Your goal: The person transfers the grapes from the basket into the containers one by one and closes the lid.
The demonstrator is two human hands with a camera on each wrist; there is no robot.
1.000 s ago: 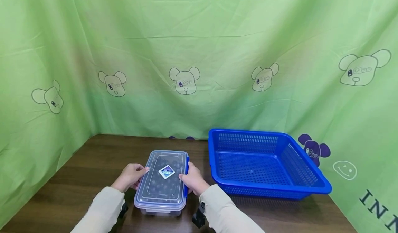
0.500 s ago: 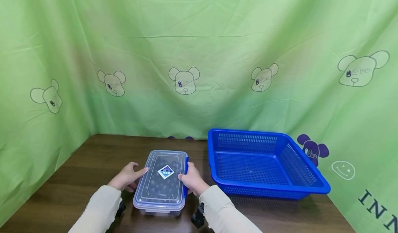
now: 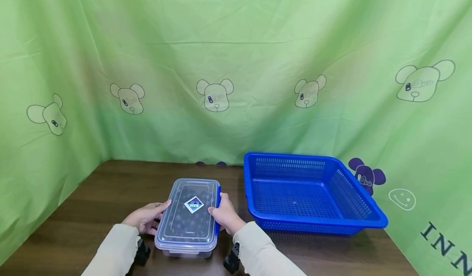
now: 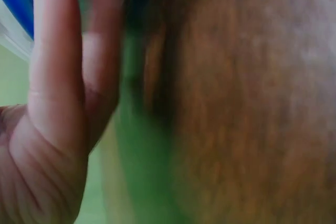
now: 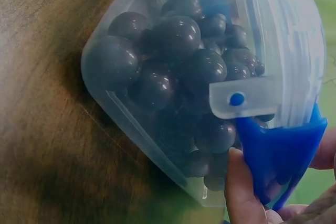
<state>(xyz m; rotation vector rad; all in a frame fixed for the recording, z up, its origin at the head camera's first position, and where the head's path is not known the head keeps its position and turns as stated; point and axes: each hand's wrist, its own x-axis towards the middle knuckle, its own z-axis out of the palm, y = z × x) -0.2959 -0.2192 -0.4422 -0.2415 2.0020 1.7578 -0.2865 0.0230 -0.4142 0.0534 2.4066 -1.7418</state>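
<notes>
A clear plastic food container point(image 3: 184, 231) with a lid stands on the table, a white and blue label point(image 3: 194, 204) on its top. Through its wall, dark round balls point(image 5: 176, 38) show in the right wrist view. My right hand point(image 3: 226, 215) grips its right side, thumb over the lid's edge and fingers at the blue latch point(image 5: 278, 156), which slants outward. At the left side, my left hand point(image 3: 144, 218) has its thumb tip at the lid's edge. Its fingers point(image 4: 58, 51) are stretched out in the left wrist view, beside the container.
A blue perforated plastic basket point(image 3: 317, 218) stands on the brown wooden table point(image 3: 92, 210), right of the container. A green curtain point(image 3: 258, 124) with bear prints hangs behind and along both sides.
My left hand's fingers have loosened from the container's left edge, spread, then dropped lower beside it. The right hand keeps its hold. The whole view has shifted slightly.
</notes>
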